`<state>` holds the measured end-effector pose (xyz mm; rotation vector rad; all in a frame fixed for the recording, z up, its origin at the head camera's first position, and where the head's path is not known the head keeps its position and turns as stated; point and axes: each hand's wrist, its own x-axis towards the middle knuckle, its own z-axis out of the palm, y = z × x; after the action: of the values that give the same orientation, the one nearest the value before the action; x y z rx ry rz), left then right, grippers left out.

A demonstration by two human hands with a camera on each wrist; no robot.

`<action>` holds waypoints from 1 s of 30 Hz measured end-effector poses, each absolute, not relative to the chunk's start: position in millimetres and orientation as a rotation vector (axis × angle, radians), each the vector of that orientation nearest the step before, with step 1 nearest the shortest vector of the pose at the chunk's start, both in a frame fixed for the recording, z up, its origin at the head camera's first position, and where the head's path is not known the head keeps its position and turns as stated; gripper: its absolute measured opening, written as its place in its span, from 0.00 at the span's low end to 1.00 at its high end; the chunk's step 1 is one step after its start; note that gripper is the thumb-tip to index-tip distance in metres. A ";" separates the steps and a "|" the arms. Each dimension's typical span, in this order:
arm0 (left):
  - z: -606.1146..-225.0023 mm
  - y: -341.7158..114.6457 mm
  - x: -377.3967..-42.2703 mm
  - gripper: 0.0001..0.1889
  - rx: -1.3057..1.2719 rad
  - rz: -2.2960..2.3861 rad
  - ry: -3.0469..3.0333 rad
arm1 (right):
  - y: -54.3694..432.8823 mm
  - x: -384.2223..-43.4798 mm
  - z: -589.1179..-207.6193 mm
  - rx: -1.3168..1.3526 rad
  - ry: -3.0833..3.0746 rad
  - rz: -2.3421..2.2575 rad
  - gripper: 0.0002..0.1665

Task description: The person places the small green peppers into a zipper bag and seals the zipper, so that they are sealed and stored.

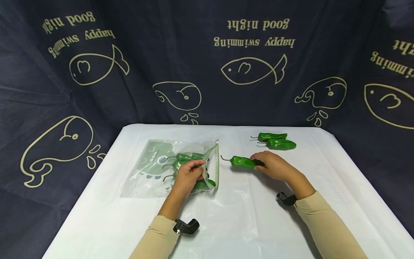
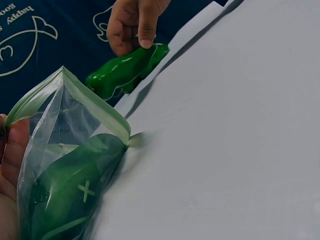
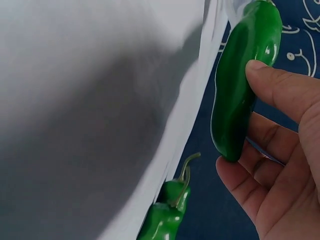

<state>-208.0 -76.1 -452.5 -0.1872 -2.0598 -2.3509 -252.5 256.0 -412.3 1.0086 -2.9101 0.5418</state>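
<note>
My left hand point(image 1: 191, 176) pinches the upper edge of a clear zip bag point(image 1: 142, 187) with a green print, holding its mouth apart on the right side. Inside the bag lie several green peppers point(image 1: 187, 157), their stems pointing left. My right hand point(image 1: 271, 164) grips a green pepper point(image 1: 240, 161) by its blunt end, with the stem toward the bag's mouth. In the right wrist view the thumb presses on that pepper point(image 3: 245, 85) and the fingers lie behind it. The left wrist view shows the bag's green zip strip point(image 2: 97, 102) spread in a peak.
Two more green peppers point(image 1: 280, 144) lie together at the back right of the white table point(image 1: 226, 223). A dark blue curtain point(image 1: 207, 100) with fish drawings hangs behind the table. Each wrist wears a black camera band point(image 1: 187, 226).
</note>
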 end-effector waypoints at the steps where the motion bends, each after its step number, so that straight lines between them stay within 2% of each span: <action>1: -452.8 -76.2 -208.1 0.16 -0.190 -2.352 -2.060 | 254.4 -252.6 -412.2 1.015 -2.910 0.538 0.20; 30: -452.2 -75.5 -209.0 0.14 -0.137 -2.358 -2.071 | 208.7 -266.5 -415.8 1.134 -2.916 0.544 0.21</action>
<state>-209.0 -75.5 -452.2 -0.1374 -2.0715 -2.3581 -266.5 208.7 -415.8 1.1341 -2.9159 0.5437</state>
